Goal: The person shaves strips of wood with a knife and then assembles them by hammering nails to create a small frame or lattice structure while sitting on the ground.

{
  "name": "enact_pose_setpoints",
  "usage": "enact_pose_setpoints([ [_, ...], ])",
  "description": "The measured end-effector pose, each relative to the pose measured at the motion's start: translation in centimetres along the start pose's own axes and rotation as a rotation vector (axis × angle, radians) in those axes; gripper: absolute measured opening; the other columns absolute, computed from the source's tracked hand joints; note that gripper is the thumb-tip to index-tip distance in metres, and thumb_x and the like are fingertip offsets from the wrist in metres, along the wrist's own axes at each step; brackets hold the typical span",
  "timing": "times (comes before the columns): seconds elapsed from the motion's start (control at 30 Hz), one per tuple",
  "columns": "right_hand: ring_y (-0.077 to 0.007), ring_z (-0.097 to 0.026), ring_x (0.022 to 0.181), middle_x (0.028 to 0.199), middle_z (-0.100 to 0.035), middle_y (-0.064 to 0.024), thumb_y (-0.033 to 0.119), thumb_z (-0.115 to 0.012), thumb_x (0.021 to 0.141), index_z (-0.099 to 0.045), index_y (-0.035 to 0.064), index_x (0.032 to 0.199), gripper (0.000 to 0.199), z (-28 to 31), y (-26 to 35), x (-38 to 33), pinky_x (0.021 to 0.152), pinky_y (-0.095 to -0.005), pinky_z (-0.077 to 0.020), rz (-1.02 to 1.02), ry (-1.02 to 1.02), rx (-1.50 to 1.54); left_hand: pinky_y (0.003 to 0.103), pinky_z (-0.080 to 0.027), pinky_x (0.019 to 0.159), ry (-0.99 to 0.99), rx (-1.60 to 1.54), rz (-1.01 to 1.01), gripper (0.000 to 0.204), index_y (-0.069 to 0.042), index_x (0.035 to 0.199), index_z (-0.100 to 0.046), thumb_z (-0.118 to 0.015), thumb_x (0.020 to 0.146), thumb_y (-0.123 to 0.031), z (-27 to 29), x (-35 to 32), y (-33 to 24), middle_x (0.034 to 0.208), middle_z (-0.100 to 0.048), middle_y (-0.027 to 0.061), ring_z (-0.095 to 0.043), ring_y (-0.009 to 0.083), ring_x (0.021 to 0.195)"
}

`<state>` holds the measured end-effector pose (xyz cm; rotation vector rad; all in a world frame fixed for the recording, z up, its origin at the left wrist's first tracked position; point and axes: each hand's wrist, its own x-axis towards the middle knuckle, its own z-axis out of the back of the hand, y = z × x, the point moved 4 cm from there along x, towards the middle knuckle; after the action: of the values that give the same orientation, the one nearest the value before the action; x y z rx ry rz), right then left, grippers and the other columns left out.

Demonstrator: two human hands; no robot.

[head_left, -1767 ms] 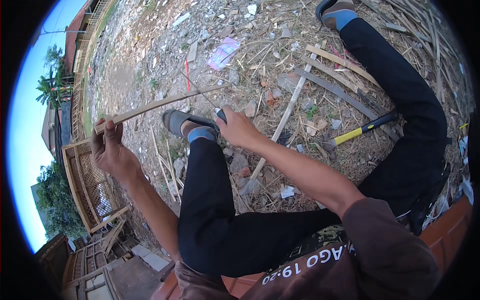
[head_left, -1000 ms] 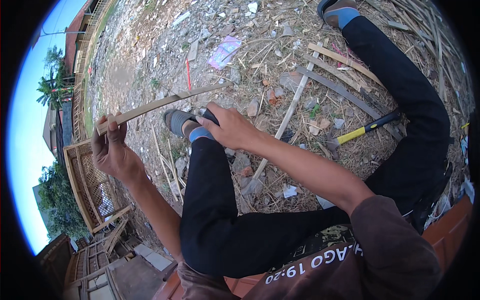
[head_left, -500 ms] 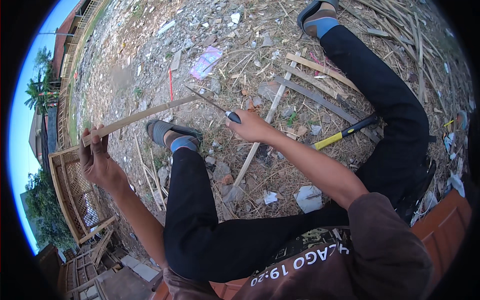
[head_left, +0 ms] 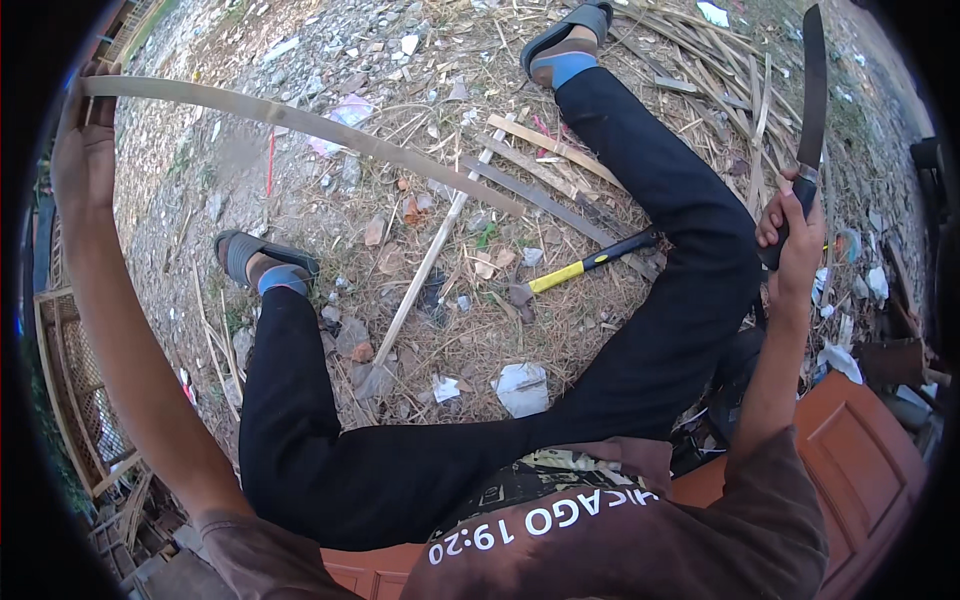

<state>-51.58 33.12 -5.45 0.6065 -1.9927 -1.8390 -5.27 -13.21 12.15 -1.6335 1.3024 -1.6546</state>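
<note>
The person sits above dry ground strewn with straw, stones, litter and a yellow-handled hammer. The right hand has its grip wrapped around a long knife; the left hand, raised far left, clasps a bamboo strip.

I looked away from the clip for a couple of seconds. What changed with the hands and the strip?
The right hand swung the long dark knife away from the thin pale bamboo strip, out to the right and blade up. The left hand lifted the strip's end higher. Both grips stayed; the yellow-handled hammer lies unmoved.
</note>
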Motion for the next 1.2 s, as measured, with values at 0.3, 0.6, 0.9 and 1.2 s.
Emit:
enact_pose_setpoints([
  [0.3, -0.0047, -0.040, 0.051, 0.066, -0.041, 0.0030, 0.017, -0.057, 0.098, -0.053, 0.0058, 0.111, 0.018, 13.4, -6.2, -8.8, 0.045, -0.0212, -0.0336, -0.201, -0.287, -0.324, 0.044, -0.057, 0.093, -0.431, -0.293, 0.621, 0.029, 0.005, 0.125, -0.050, -0.051, 0.100, -0.010, -1.7, -17.0, 28.0, 0.113, -0.055, 0.0124, -0.060, 0.0294, 0.101],
  [0.6, -0.0165, -0.063, 0.096, 0.107, -0.064, -0.0099, 0.007, -0.057, 0.096, -0.050, -0.0031, 0.128, 0.034, 17.8, -17.3, -17.2, 0.083, -0.0281, -0.0506, -0.218, -0.185, -0.528, 0.047, -0.057, 0.094, -0.504, -0.214, 0.888, 0.025, 0.000, 0.120, -0.052, -0.058, 0.098, -0.009, -4.8, -28.5, 35.8, 0.109, -0.060, 0.0125, -0.063, 0.0298, 0.098],
  [0.9, -0.0206, -0.061, 0.108, 0.116, -0.065, -0.0159, 0.008, -0.067, 0.088, -0.051, -0.0042, 0.128, 0.045, 14.6, -17.4, -20.3, 0.095, -0.0305, -0.0444, -0.138, -0.055, -0.672, 0.036, -0.061, 0.076, -0.281, -0.013, 0.940, 0.030, 0.004, 0.120, -0.049, -0.062, 0.095, -0.007, -10.1, -32.9, 36.0, 0.100, -0.063, 0.0114, -0.067, 0.0233, 0.088],
  [1.2, -0.0390, -0.064, 0.101, 0.107, -0.064, -0.0237, 0.011, -0.067, 0.085, -0.053, -0.0007, 0.125, 0.043, 15.4, -15.2, -17.3, 0.089, -0.0413, -0.0490, -0.188, -0.283, -0.929, 0.034, -0.058, 0.088, -0.157, 0.138, 1.005, 0.046, 0.003, 0.134, -0.046, -0.066, 0.094, -0.010, -7.3, -32.8, 36.9, 0.120, -0.062, 0.0131, -0.065, 0.0226, 0.103],
])
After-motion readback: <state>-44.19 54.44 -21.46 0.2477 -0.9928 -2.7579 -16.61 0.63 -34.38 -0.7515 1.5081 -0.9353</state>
